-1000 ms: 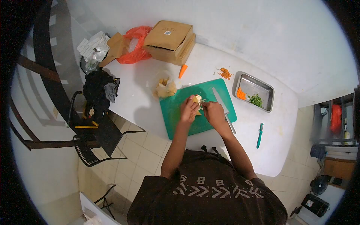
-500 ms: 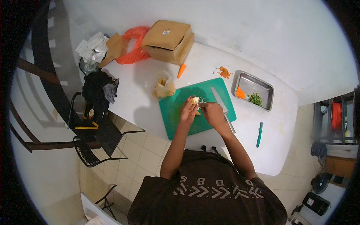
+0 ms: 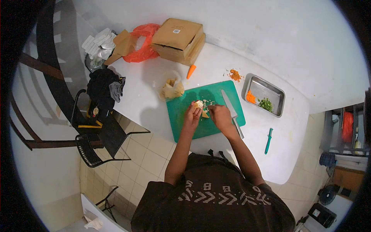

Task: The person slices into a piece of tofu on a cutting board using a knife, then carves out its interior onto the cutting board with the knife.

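My left hand (image 3: 192, 115) is closed around a small piece of fried tofu (image 3: 198, 104), tan outside and whitish at its opened face, over the green cutting board (image 3: 181, 129). Just right of it, my right hand (image 3: 221, 117) has its fingers pinched together, pointing at the tofu; what they hold, if anything, is too small to make out. Pale crumbs (image 3: 208, 103) lie on the board between and beyond the hands. A tan wedge (image 3: 205, 114) rests there too. Along the board's right side lies a large knife (image 3: 228, 103), its handle toward me, beside my right hand.
A steel tray (image 3: 278, 91) at right holds chopped carrot (image 3: 251, 97) and chopped greens (image 3: 265, 104). Nearby are a green peeler (image 3: 268, 141) and orange peelings (image 3: 234, 75). Behind the board are a carrot piece (image 3: 191, 72), a bag of tan pieces (image 3: 172, 89) and a cardboard box (image 3: 177, 38).
My right hand has drawn slightly away from the tofu piece, and more crumbs show on the board. The whole view has shifted a little; my left hand still grips the tofu.
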Action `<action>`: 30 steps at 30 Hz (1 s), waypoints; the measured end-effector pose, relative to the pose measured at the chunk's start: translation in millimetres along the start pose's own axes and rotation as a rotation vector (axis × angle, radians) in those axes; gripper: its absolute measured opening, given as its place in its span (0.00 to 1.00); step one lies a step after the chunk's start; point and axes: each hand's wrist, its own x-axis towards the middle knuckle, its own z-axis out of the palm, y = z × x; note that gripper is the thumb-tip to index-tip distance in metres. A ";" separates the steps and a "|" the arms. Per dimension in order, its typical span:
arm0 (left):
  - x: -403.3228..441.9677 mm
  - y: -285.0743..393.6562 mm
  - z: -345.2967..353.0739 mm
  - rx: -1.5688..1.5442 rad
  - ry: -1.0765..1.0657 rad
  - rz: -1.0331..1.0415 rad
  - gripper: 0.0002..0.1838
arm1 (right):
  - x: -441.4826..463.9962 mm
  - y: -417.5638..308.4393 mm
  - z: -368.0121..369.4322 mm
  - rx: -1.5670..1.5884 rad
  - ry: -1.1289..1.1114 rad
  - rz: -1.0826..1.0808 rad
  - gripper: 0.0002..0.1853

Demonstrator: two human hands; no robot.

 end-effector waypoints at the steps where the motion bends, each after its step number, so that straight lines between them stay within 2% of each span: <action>1: -0.2 -0.2 -1.3 0.002 0.002 -0.002 0.18 | -1.6 1.5 4.2 0.023 -0.004 0.001 0.04; 4: 1.0 -0.7 -6.4 -0.005 -0.048 -0.050 0.15 | -4.1 13.2 21.7 0.046 -0.035 -0.016 0.05; 7: 10.8 -8.0 -16.8 0.056 -0.008 -0.042 0.15 | -3.7 25.1 33.2 0.078 -0.005 0.048 0.06; 9: 14.9 -9.9 -24.8 0.052 0.101 -0.071 0.16 | -4.9 30.4 33.5 0.098 0.024 0.050 0.07; 11: 17.0 -9.3 -32.0 0.082 0.091 -0.069 0.16 | -6.8 31.9 33.3 0.118 0.052 0.060 0.08; 13: 12.3 -8.8 -25.5 0.111 0.083 -0.070 0.16 | -9.0 30.8 35.4 0.064 -0.073 0.014 0.08; 17: 5.8 -9.7 -15.9 0.142 0.108 -0.044 0.15 | -10.1 28.8 44.7 0.080 -0.086 0.010 0.07; 22: 11.1 -9.1 -25.3 0.117 0.109 -0.030 0.14 | -2.3 39.1 49.4 0.035 -0.039 0.080 0.05; 26: 10.9 -8.8 -25.8 0.099 0.122 -0.023 0.14 | -3.2 39.6 45.1 0.083 0.041 0.029 0.05; 28: 11.0 -10.6 -26.1 0.086 0.123 -0.034 0.13 | -6.3 37.0 45.9 0.047 -0.129 0.013 0.06; 30: 11.3 -8.7 -27.2 0.147 0.109 -0.094 0.14 | -8.1 37.1 46.1 0.055 -0.125 0.001 0.07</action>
